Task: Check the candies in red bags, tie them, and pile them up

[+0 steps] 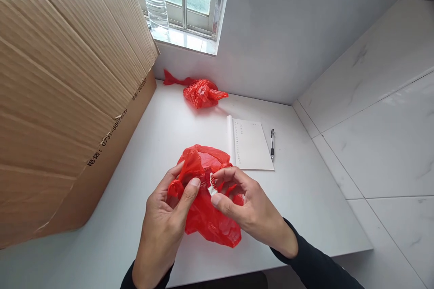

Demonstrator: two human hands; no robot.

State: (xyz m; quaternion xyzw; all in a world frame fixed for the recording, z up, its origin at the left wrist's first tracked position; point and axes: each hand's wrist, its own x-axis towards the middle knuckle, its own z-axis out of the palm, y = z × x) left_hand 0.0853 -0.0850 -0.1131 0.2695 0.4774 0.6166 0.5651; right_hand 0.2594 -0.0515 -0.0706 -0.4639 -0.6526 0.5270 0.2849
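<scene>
A thin red plastic bag (pixel 213 221) lies crumpled near the front of the white table. My left hand (pixel 166 216) grips the bag's gathered edge between thumb and fingers. At the bag's mouth, my right hand (pixel 247 198) pinches a small white piece with red and dark markings (pixel 212 185); its exact kind is too small to make out. Part of the bag behind the right fingers is hidden.
Left of my hands stands a large cardboard box (pixel 74 99). Farther back lies another knotted red plastic bag (pixel 200 92). A notepad (pixel 251 144) and a pen (pixel 272 145) lie to the right. A clear plastic bottle (pixel 155 0) stands on the windowsill.
</scene>
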